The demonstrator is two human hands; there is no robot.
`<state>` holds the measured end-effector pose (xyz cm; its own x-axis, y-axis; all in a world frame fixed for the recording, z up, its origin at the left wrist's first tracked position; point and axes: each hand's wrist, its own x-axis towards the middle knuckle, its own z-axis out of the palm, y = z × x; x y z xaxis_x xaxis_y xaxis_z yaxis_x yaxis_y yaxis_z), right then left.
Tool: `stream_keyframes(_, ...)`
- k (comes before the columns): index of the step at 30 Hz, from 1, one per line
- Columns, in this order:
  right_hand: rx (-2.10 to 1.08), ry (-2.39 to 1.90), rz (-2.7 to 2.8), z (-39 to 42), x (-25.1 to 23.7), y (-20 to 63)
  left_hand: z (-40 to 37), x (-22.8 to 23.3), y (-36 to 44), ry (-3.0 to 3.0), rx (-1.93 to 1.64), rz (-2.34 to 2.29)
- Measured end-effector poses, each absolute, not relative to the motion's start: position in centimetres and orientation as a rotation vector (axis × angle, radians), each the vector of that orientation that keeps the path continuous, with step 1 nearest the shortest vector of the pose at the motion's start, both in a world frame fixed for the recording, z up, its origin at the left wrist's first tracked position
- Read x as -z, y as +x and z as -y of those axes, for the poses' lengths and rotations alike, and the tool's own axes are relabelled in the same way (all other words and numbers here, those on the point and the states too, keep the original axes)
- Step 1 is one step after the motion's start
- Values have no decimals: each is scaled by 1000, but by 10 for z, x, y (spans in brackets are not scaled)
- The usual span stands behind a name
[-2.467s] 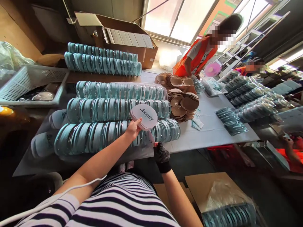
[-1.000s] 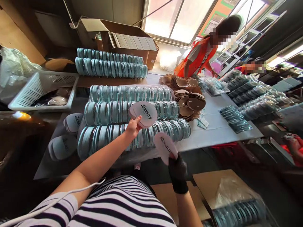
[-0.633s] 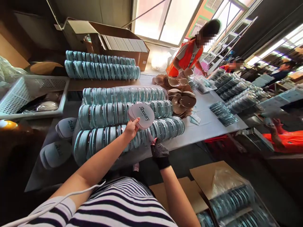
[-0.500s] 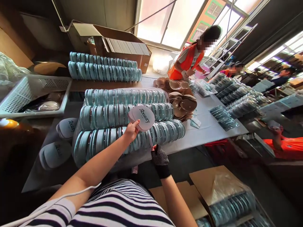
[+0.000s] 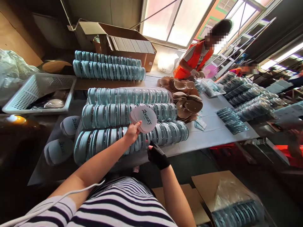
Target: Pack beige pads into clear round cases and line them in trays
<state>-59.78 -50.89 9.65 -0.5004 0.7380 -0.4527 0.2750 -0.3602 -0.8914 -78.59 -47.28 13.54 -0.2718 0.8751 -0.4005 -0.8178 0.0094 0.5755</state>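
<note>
My left hand (image 5: 133,132) is closed on a small stack of white rounded cards (image 5: 148,119) printed "beauty", held above the rows. In a black fingerless glove, my right hand (image 5: 158,156) is curled at the near side of the front row of round, clear-and-teal packs (image 5: 168,134). Its fingertips are mostly hidden, so I cannot make out what they hold. Behind that row stand two more rows of similar packs (image 5: 127,115) on the table. More printed white cards (image 5: 58,151) lie left of the rows.
Brown rounded pieces (image 5: 187,104) are piled right of the rows. A white basket (image 5: 14,108) stands at left, an open carton (image 5: 149,56) at the back. Across the table is a person in an orange vest (image 5: 200,56). Another carton (image 5: 213,183) with packs sits low on the right.
My right hand has shifted slightly left and tilted; the pale card strip that showed above its fingers is now hard to make out. My left hand keeps the cards. The view has turned slightly.
</note>
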Motion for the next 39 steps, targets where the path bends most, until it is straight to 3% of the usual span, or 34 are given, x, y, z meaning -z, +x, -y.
stream_keyframes(2, -1749, -1430, 1610, 496, -109, -595, 472, -138, -785, 82, -1620, -897)
stream_keyframes(6, -958, -1475, 1672, 458, -141, -599, 475, -146, -782, 98, -1607, -951)
stream_keyframes(13, -502, -1282, 1953, 487, -162, -642, 514, -142, -787, 102, -1554, -944)
stream_keyframes(18, -721, -1394, 1756, 500, -154, -656, 524, -142, -794, 32, -1566, -915)
stream_keyframes(22, -507, -1542, 1548, 499, -158, -619, 517, -146, -814, -67, -1687, -922)
stream_keyframes(31, -339, -1780, 2049, 617, -111, -574, 510, -141, -822, -74, -1697, -919)
stream_keyframes(39, -370, -1862, 2297, 573, -113, -627, 512, -141, -823, -74, -1667, -902)
